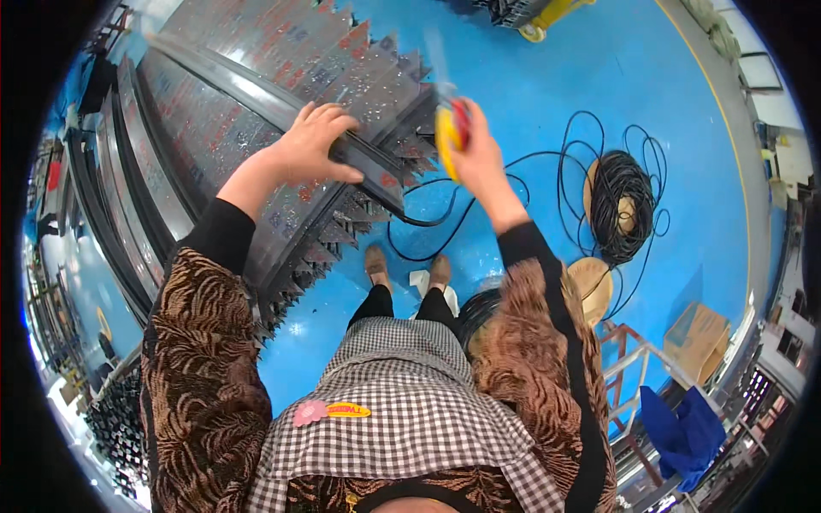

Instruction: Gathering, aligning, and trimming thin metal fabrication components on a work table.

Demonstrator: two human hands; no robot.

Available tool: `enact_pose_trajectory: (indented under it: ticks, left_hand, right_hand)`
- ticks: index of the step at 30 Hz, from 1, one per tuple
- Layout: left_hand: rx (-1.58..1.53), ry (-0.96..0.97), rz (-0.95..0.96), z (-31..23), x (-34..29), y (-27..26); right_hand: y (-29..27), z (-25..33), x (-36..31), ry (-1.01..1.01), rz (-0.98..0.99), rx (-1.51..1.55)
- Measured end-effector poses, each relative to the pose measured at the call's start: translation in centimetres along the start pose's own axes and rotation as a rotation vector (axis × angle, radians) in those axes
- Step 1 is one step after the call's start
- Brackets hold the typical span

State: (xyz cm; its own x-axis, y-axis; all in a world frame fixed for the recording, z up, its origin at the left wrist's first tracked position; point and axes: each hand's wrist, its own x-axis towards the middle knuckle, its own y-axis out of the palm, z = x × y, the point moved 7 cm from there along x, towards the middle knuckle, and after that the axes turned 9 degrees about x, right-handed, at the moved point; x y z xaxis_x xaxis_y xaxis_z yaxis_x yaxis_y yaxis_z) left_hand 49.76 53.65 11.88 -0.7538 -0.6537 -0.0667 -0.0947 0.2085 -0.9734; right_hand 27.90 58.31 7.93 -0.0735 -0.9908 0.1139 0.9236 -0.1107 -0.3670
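Observation:
My left hand lies across a long dark channel profile, fingers over its far side and thumb near its close edge. The profile rests slantwise on a stack of grey profiles flecked with shavings. Raised to the right of the profile's end, my right hand is closed around a cutting tool with yellow and red handles. Motion smears its blade, so its exact kind is unclear. A thin black strip loops near the profile's end.
A coil of black strip lies on the blue floor at right, beside a round tan disc. Behind it stand a cardboard box and a metal frame with blue cloth. The stack's jagged ends stick out toward my feet. A yellow wheeled trolley is far off.

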Motion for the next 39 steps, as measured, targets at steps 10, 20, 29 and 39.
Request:
enact_pose_trajectory:
  ticks: [10, 20, 29, 39]
  left_hand:
    - [0.101, 0.316, 0.784, -15.9, 7.3, 13.3]
    - [-0.139, 0.230, 1.059, -15.3, 6.2, 17.7]
    - [-0.132, 0.184, 0.977, -15.3, 5.9, 17.1]
    - [-0.172, 0.225, 0.896, -15.0, 5.7, 17.6]
  right_hand:
    - [-2.4, -7.9, -32.0, 0.928, 0.057, 0.666]
    - [5.3, -6.1, -29.5, 0.616, 0.538, 0.472]
    - [7.1, -4.6, -25.0, 0.355, 0.387, 0.343]
    - [7.9, -4.2, -24.7, 0.513, 0.374, 0.520]
